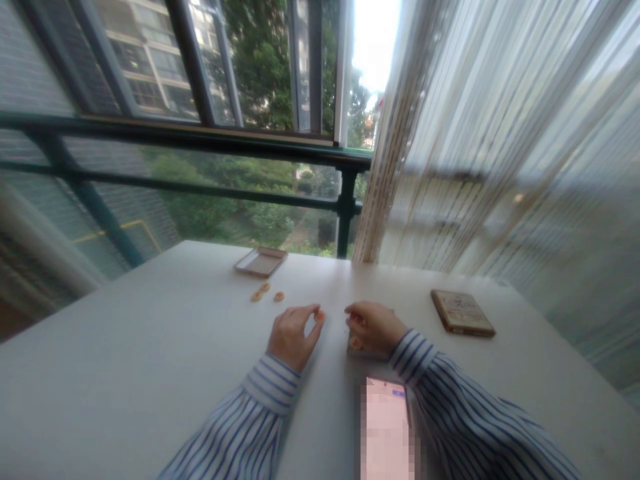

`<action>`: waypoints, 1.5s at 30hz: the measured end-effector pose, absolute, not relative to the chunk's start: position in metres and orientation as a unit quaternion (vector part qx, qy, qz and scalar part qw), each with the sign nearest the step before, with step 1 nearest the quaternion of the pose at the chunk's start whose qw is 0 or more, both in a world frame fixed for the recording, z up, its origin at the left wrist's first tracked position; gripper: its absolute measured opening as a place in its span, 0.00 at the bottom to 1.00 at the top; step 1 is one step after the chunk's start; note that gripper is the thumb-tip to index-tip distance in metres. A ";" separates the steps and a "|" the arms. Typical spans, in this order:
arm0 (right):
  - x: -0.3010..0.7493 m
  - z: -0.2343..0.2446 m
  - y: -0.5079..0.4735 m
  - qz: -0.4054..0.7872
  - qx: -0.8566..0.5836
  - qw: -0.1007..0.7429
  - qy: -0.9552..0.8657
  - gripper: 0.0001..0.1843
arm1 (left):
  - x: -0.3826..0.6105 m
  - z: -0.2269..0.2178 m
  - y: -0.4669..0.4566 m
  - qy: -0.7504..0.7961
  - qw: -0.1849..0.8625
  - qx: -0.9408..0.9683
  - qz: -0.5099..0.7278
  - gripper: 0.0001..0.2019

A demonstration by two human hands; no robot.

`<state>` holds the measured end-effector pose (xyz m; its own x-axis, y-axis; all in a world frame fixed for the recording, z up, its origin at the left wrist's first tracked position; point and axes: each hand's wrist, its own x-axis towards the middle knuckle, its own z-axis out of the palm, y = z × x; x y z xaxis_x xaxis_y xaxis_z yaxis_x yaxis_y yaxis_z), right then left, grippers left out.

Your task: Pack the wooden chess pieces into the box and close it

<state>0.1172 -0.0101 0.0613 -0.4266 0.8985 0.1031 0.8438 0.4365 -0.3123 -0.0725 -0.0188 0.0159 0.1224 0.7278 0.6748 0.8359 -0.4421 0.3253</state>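
- the phone (386,427) lies nearest, flat on the table (125,373), just inside the right wrist.
- i see the left hand (293,337) pinching one small orange round piece (319,315) between thumb and forefinger, low over the table.
- the right hand (375,327) is curled with a second piece (355,343) under it; i cannot tell if it grips.
- my read: three pieces (265,292) already lie loose beyond the left pinch.
- the shallow tray (261,261) past them looks empty; the brown box (463,312), well right of the right hand, is closed.
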 end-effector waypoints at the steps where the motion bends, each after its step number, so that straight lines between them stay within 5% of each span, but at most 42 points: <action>1: 0.119 0.061 -0.011 0.106 -0.519 0.134 -0.837 0.16 | -0.071 0.016 -0.019 -0.523 0.065 -0.747 -0.405 0.11; 32: 0.171 0.041 -0.026 0.201 -0.512 0.349 -0.759 0.12 | -0.026 0.012 -0.016 -0.479 0.027 -0.787 -0.388 0.12; 45: 0.182 0.022 -0.025 0.221 -0.515 0.378 -0.737 0.13 | -0.008 0.014 -0.013 -0.468 0.002 -0.796 -0.384 0.14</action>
<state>0.1820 -0.0248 0.0218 -0.1843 0.9259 0.3297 0.5914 0.3724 -0.7152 -0.0083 -0.0132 0.0141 0.2670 0.7444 0.6121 0.7467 -0.5613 0.3568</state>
